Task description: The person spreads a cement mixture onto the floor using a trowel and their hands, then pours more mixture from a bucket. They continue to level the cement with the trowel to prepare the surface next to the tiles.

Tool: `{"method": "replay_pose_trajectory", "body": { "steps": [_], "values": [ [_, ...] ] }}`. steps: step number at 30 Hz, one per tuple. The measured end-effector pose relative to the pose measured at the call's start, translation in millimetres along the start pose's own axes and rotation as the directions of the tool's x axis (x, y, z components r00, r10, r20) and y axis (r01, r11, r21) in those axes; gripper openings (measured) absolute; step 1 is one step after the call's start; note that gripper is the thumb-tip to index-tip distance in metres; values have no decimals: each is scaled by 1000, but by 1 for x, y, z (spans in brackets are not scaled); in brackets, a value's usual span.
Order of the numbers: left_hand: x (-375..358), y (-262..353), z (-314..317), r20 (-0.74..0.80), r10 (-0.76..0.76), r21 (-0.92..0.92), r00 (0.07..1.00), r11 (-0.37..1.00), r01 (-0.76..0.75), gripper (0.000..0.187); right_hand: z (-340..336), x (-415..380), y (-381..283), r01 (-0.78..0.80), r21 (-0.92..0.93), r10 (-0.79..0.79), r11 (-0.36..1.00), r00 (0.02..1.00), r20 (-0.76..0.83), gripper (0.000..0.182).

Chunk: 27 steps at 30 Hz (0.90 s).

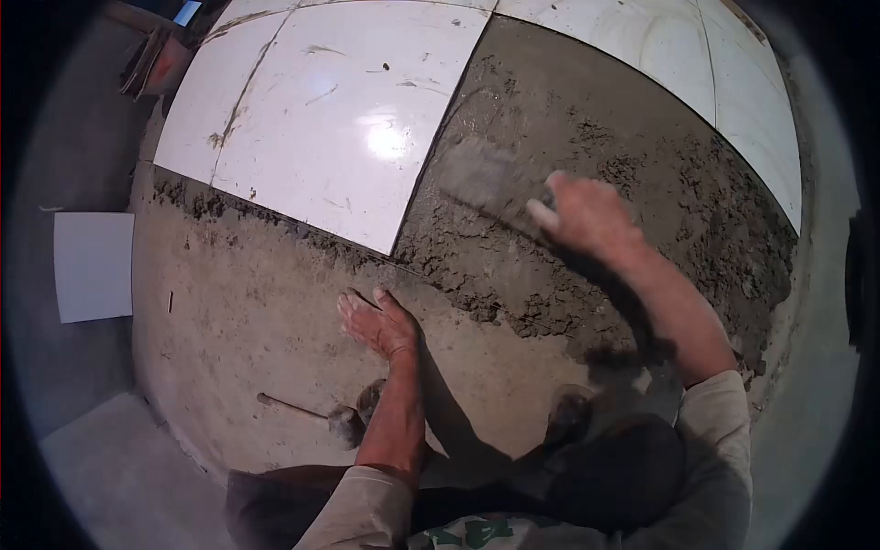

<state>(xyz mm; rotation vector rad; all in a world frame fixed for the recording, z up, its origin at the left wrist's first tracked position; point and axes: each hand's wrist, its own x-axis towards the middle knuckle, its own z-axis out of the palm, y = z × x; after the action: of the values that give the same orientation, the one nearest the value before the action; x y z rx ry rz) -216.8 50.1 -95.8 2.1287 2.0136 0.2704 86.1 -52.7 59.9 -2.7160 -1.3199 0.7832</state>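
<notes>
My right hand (587, 211) is closed around the grip of a trowel (481, 174). Motion blurs the mortar-smeared blade, which overlaps the grey mortar bed (559, 92) in this view. Smooth toward the back, the bed turns lumpy along its near and right edges. Lower down, my left hand (376, 323) holds nothing, its fingers apart over the bare concrete floor (247, 302) just in front of the nearest corner of a large white tile (339, 119). That glossy tile borders the mortar on the left and carries a few grey smears.
More white tiles (642, 37) run along the back and right of the mortar. A mallet (344, 426) lies on the concrete near my knees. Beyond the left floor edge are a white panel (94, 266) and a reddish container (167, 66).
</notes>
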Motion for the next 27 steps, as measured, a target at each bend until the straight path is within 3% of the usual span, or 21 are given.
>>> {"method": "replay_pose_trajectory", "body": {
  "steps": [3,10,17,22,24,27],
  "values": [
    [0,1,-3,-77,16,-61,997,998,-21,69,23,-5,-10,154,9,-154,988,988,-22,45],
    [-1,8,-11,11,-22,-30,1000,999,22,70,29,12,-3,215,-28,-216,976,970,-112,44],
    [0,-1,-2,-35,17,-27,999,999,-18,70,-3,56,17,-46,-27,45,999,998,-34,49],
    [0,-1,-1,-17,19,24,1000,1000,-19,71,-17,91,67,-230,-37,217,973,953,-209,51],
    [0,-4,-2,-3,34,34,999,999,-34,71,-27,84,88,-317,0,296,948,886,-358,52],
    [0,-4,2,-17,43,20,999,999,-43,73,-22,40,103,-278,-6,254,961,887,-387,49]
  ]
}}
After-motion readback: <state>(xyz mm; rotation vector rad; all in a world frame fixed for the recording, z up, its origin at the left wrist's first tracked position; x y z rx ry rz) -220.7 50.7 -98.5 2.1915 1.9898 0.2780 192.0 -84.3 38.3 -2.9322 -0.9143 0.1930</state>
